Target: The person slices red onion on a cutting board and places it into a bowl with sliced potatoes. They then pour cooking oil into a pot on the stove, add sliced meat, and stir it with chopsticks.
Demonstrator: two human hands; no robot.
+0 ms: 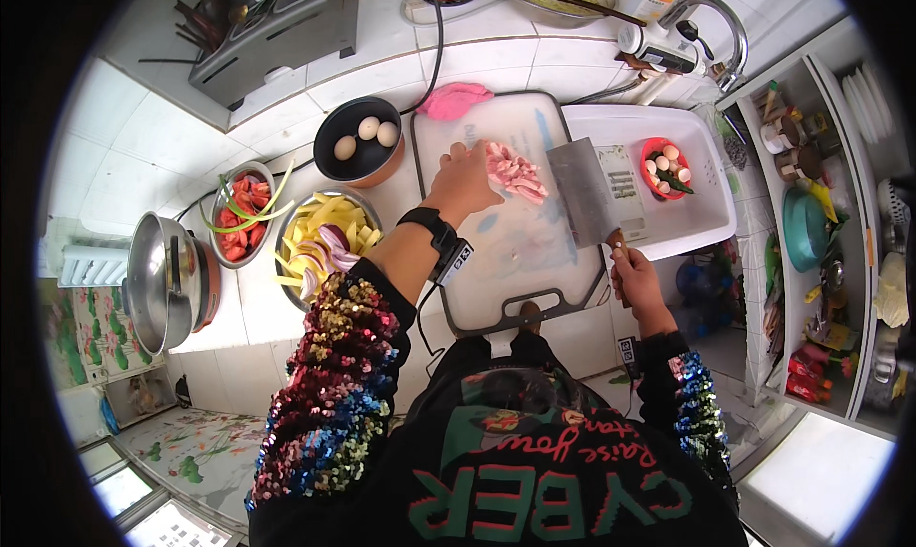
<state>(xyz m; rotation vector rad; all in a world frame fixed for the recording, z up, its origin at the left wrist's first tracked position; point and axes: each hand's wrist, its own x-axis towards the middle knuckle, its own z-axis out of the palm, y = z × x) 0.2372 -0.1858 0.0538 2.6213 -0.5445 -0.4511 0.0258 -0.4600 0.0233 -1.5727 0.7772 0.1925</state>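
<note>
On a white plastic cutting board (pixel 501 275) with a dark rim lies a heap of sliced raw pink meat (pixel 514 172). My left hand (pixel 464 182) is at the heap's left edge, its fingertips partly hidden; whether it grips any meat cannot be told. A black strap is round that wrist. My right hand (pixel 635 278) holds the wooden handle of a cleaver (pixel 585 192), whose broad blade lies over the board's right edge, right of the meat. A pink cloth (pixel 455 101) touches the board's top left.
Left of the board are a dark pot with three eggs (pixel 392 162), a bowl of cut potatoes and onion (pixel 330 221), a bowl of cut tomatoes (pixel 247 207) and a steel pan (pixel 154 282). At right, a white basin (pixel 680 232) holds a red bowl of eggshells (pixel 662 162); a faucet (pixel 741 46) stands behind.
</note>
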